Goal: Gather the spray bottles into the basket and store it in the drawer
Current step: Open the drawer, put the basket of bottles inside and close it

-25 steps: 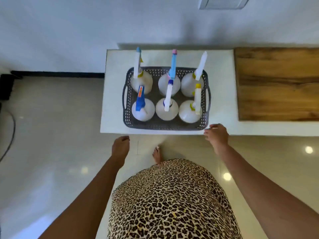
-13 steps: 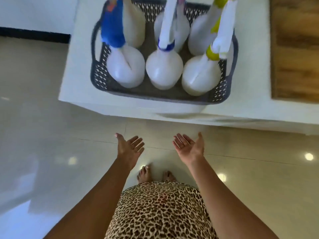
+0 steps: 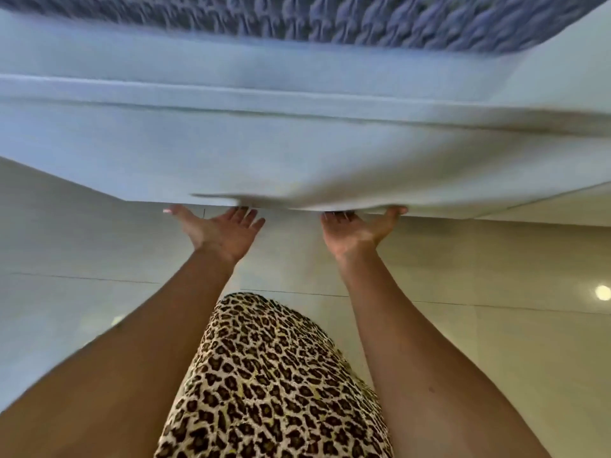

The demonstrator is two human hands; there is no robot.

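The view is very close to the white cabinet. The dark grey woven basket (image 3: 330, 21) fills the top edge, blurred; the spray bottles in it are out of frame. Below it runs the white drawer front (image 3: 264, 147). My left hand (image 3: 221, 231) is palm up with fingers spread, its fingertips at the drawer front's bottom edge. My right hand (image 3: 358, 231) is also palm up, and its fingertips disappear under that same edge. Whether either hand grips the edge cannot be made out.
Glossy cream floor tiles (image 3: 82, 246) lie under and around the cabinet. A leopard-print garment (image 3: 271, 385) covers the lower middle of the view. A light reflection (image 3: 602, 292) shines on the floor at right.
The head has dropped much lower and closer, so the bottles left the view. Both hands rose from open in front of the body to the bottom edge of the drawer front.
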